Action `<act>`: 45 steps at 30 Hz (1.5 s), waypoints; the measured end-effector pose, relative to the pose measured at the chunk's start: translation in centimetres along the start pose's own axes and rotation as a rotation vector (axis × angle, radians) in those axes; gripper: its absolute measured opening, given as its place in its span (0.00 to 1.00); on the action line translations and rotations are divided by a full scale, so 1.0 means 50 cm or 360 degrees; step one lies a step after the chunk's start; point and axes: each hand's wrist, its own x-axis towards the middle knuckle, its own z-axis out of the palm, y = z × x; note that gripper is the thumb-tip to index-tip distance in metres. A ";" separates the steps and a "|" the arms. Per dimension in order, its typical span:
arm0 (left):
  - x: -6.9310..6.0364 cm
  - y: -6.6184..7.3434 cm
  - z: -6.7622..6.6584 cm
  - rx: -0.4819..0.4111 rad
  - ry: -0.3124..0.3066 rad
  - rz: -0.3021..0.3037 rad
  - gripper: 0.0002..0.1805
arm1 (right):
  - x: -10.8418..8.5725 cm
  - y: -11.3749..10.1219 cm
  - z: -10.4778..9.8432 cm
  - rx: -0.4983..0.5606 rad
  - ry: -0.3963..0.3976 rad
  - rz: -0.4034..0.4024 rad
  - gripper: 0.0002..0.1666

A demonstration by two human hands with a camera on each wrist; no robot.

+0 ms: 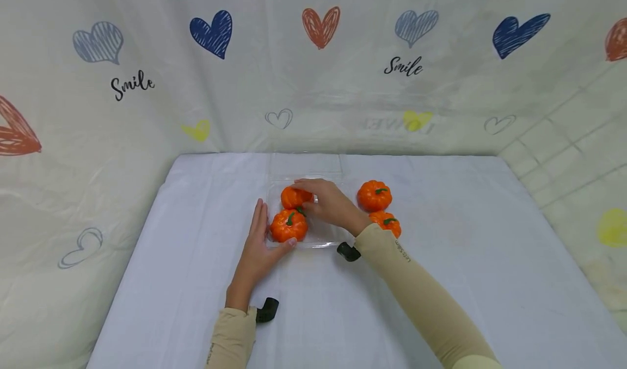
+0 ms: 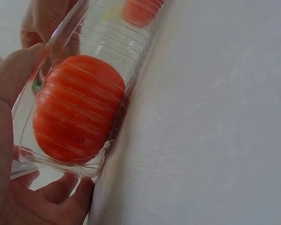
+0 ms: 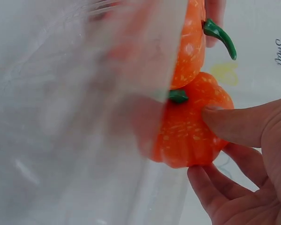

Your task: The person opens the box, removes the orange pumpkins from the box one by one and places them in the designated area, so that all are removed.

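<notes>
A clear plastic clamshell box (image 1: 325, 234) lies on the white-covered table in the head view, its lid (image 1: 305, 165) folded back toward the wall. Inside, at the front left, sits an orange toy pumpkin (image 1: 288, 226) with a green stem. Just behind it, a second toy pumpkin (image 1: 293, 197) is tilted; my right hand (image 1: 333, 201) pinches it between thumb and fingers, as the right wrist view also shows on this pumpkin (image 3: 192, 129). My left hand (image 1: 259, 247) rests against the box's front left corner, fingers straight along the left side, thumb by the front edge.
Two more toy pumpkins stand right of the box: one farther back (image 1: 374, 196), the other in front (image 1: 385, 222), partly behind my right forearm. A black wrist-camera piece (image 1: 266, 310) juts from the left sleeve. A patterned curtain (image 1: 343, 86) hangs behind the table.
</notes>
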 end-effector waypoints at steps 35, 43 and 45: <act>-0.001 -0.006 0.002 0.0016 -0.0007 0.0045 0.65 | -0.104 0.026 -0.092 0.0411 0.0378 0.0197 0.30; -0.002 -0.005 0.001 0.0010 -0.0001 0.0033 0.66 | -0.136 0.020 -0.117 0.0351 0.0468 0.0315 0.29; -0.003 -0.004 0.000 0.0016 0.0000 0.0031 0.66 | -0.145 0.024 -0.121 0.0352 0.0483 0.0354 0.29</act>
